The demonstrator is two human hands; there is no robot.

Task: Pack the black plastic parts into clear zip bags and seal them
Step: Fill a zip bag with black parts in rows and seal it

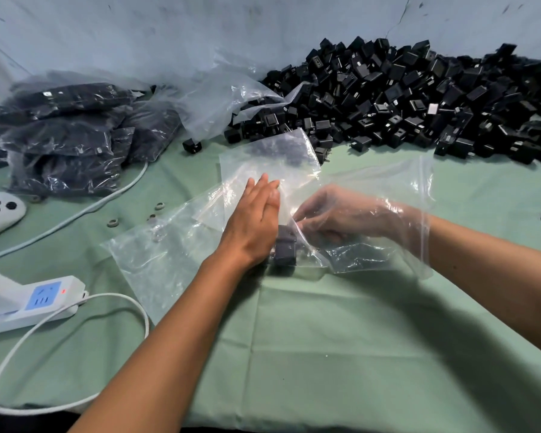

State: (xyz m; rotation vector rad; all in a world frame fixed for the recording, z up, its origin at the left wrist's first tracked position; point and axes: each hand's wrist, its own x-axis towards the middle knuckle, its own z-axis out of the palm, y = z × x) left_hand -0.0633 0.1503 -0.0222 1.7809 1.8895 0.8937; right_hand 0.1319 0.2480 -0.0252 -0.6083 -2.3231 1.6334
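Observation:
A clear zip bag (272, 164) lies partly raised on the green cloth in the middle. My left hand (253, 220) presses flat on it with straight fingers. A black plastic part (285, 250) sits inside the bag just right of my left palm. My right hand (334, 218) is inside another clear bag (388, 189), fingers curled, pinching the plastic beside the black part. A big heap of loose black parts (419, 98) fills the back right.
Packed bags of black parts (69, 132) are stacked at the back left. More flat clear bags (156, 257) lie under my left forearm. A white power strip (35, 304) with its cable lies at the left edge, and small washers (113, 222) dot the cloth.

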